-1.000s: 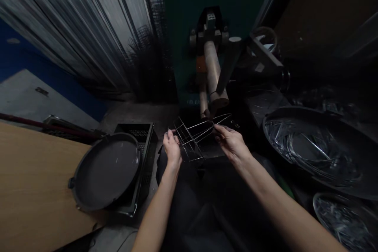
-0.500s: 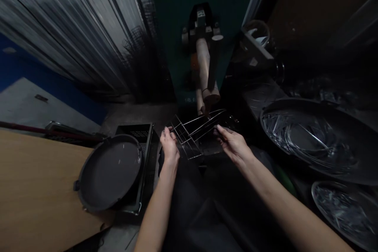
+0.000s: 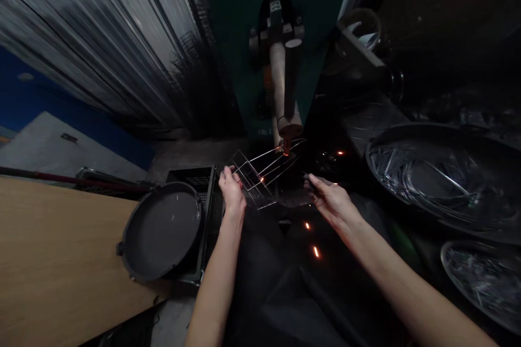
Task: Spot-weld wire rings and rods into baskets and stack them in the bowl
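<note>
A thin wire frame (image 3: 260, 179) is held in the fingers of my left hand (image 3: 232, 188) at its left side. Its far right end lies at the tips of the spot welder's electrodes (image 3: 287, 143), where the metal glows orange. Orange sparks (image 3: 316, 252) fly out below and to the right. My right hand (image 3: 331, 200) is closed in a pinch a little to the right of the frame, apart from it. Whatever its fingertips hold, if anything, is too small and dark to make out.
The green welding machine (image 3: 228, 16) rises straight ahead. To the right stand a large dark pan (image 3: 504, 173) of bent wires and a smaller bowl (image 3: 448, 260) of short wire pieces. At left, a round black tray (image 3: 163, 233) rests on a crate beside a wooden board (image 3: 61, 260).
Sparks and an orange glow have appeared at the electrodes. My right hand has drawn away rightward from the wire frame, while my left still grips it. The view has shifted slightly.
</note>
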Motion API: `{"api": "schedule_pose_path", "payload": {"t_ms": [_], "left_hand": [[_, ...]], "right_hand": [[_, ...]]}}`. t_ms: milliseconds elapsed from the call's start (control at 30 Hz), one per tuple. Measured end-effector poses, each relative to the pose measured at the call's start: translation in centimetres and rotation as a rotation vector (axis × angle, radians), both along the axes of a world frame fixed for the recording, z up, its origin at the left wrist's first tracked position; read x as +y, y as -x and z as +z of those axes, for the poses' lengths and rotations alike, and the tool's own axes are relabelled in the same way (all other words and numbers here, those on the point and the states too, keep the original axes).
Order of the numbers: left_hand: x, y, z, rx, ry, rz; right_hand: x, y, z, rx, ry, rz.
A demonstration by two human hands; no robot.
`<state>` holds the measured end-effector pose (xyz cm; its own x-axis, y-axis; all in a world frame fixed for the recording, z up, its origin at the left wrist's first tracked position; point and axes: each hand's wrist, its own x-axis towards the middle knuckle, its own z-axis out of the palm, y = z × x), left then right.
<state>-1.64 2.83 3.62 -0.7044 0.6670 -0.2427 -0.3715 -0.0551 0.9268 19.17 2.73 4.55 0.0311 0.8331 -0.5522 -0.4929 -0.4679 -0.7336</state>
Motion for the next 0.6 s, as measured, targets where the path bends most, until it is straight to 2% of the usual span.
{"api": "schedule_pose_path", "payload": {"t_ms": [67,133,233,267,333,367,433,500,567,600], "left_hand": [[0.1,0.1,0.0,0.009,-0.001,0.002],[-0.3,0.0,-0.2,0.031,-0.022,0.006],[-2.0,-0.9,-0.8,0.113,-0.036,0.002],[-3.0,-1.4,-1.1,0.161,-0.038,-0.012],[-5.3,-2.6,-2.2,0.275,-0.043,-0.076],[-6.5,-3.2,-2.8,0.342,-0.048,-0.118],[-8.7,-3.9,-4.3,0.501,-0.092,-0.236],[-10.5,-3.8,-5.8,0.708,-0.197,-0.419],[-11.8,-2.9,-7.1,0.909,-0.287,-0.61],[-12.3,-2.4,-7.6,0.975,-0.281,-0.646]], "right_hand": [[-1.2,-0.2,0.7,-0.076,-0.027,0.049],[-2.8,-0.4,1.8,-0.225,-0.127,0.23],[-4.8,-0.6,4.4,-0.514,-0.428,0.54],[-4.9,-0.5,5.2,-0.595,-0.534,0.586],[-4.0,-0.2,6.5,-0.715,-0.679,0.582],[-3.0,0.1,6.8,-0.755,-0.697,0.567],[-0.6,0.4,6.6,-0.782,-0.629,0.576],[1.2,0.6,5.3,-0.697,-0.495,0.626],[1.9,0.5,3.5,-0.547,-0.397,0.681],[1.7,0.5,2.5,-0.482,-0.381,0.698]]}}
